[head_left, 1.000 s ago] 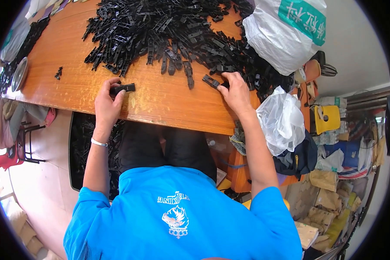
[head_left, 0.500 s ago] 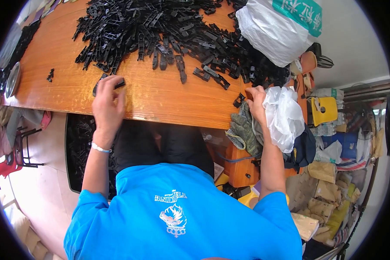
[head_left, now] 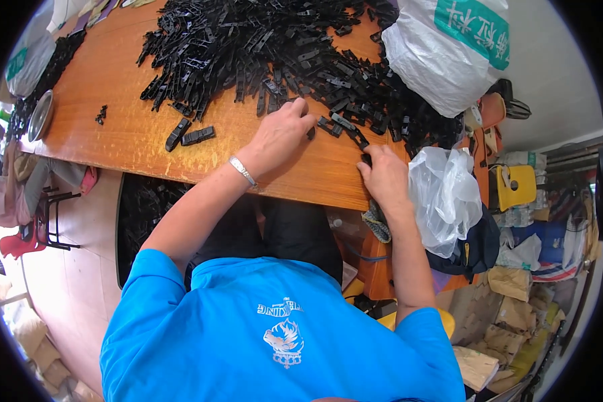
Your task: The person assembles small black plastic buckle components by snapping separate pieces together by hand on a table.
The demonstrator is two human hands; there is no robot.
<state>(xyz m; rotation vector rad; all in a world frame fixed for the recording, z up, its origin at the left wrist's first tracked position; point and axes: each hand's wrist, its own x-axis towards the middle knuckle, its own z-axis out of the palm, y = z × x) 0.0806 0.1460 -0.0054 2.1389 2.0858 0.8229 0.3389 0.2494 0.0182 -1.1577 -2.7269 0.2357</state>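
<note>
My left hand [head_left: 280,134] reaches to the near edge of a heap of black plastic clip-like parts [head_left: 208,47]. Its fingers are curled over one long black part [head_left: 311,134], whose end shows beside the thumb. By the table's right front corner, my right hand [head_left: 387,177] has thumb and fingers closed around a small black plastic part [head_left: 366,159], mostly hidden. Two black parts, one slanted [head_left: 177,135] and one nearly level [head_left: 198,136], lie apart from the heap on the wooden table [head_left: 127,127].
A white woven sack [head_left: 429,57] stands at the far right. A clear plastic bag [head_left: 445,194] lies beside my right forearm, near a patterned cloth [head_left: 376,224]. Farther left are a round metal dish [head_left: 41,115] and tiny black pieces [head_left: 101,114]. Beneath the table sits a dark bin [head_left: 137,221].
My left hand has left the two parts at the left and moved right to the heap's edge. My right hand has moved slightly left and closed on the small black part. The view has shifted slightly.
</note>
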